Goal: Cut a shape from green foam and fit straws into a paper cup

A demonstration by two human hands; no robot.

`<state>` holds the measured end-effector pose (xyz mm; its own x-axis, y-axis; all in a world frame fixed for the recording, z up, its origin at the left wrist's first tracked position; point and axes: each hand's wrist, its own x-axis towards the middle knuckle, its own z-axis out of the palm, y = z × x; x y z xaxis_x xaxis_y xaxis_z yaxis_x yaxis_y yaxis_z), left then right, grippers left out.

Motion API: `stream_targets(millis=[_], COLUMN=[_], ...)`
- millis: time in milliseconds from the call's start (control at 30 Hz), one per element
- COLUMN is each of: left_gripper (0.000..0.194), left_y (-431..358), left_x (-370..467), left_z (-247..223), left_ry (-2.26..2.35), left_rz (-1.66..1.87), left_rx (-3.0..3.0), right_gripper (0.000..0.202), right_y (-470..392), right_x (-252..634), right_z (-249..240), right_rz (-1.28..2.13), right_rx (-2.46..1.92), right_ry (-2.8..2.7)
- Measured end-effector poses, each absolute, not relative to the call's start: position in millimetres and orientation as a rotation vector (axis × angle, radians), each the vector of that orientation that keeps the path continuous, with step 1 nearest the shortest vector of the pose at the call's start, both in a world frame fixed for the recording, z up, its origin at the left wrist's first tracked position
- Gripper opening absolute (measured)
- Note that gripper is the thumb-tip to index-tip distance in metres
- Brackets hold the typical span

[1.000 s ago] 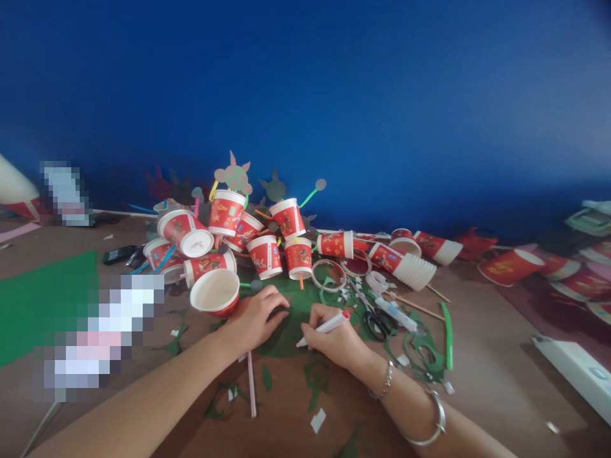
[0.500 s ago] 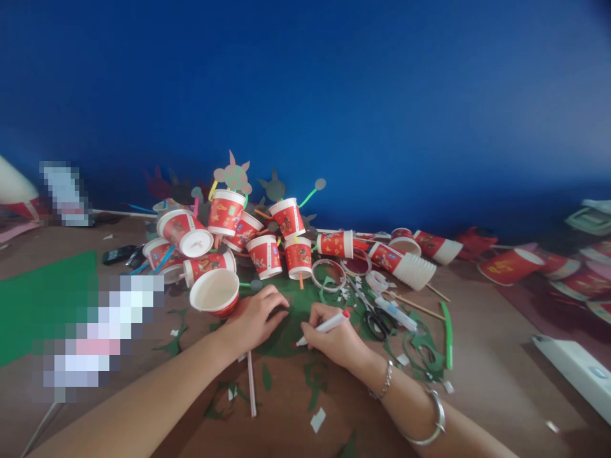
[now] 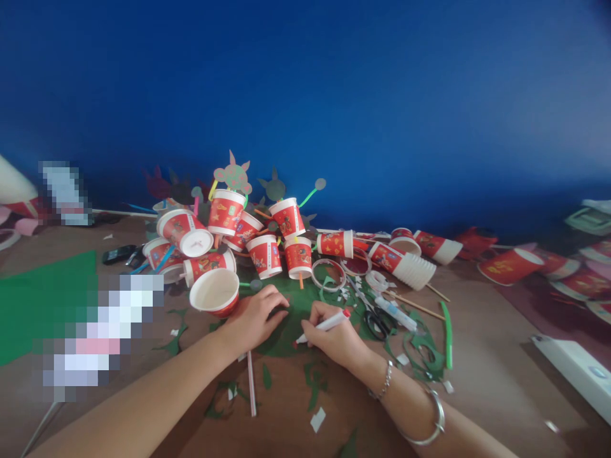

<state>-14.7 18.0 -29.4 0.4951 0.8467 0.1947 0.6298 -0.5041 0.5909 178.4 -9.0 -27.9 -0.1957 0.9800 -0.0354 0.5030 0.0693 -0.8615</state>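
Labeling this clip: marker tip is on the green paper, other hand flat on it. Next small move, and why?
Probably draw the marker tip further along the green paper: the right hand holds it in a writing grip, tip down, while the left hand pins the sheet flat.

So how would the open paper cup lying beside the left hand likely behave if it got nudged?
The paper cup lies tipped on its side by the left hand, so it would probably roll, curving because it tapers. It shows a bare white inside, so it is likely light and would skid easily. Its thin wall would probably dent under a firm squeeze.
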Motion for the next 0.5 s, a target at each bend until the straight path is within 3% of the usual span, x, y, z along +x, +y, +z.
stream_targets(millis=[500], left_gripper=[0.01], left_y=[16.8], left_x=[-14.1], left_z=[-26.4], left_ry=[1.219], left_rz=[0.647], left_rx=[2.276], right_gripper=[0.025], right_y=[-10.5], right_x=[177.5], right_z=[-23.6], right_rz=[1.029], right_rx=[-1.457], right_ry=[-1.794])
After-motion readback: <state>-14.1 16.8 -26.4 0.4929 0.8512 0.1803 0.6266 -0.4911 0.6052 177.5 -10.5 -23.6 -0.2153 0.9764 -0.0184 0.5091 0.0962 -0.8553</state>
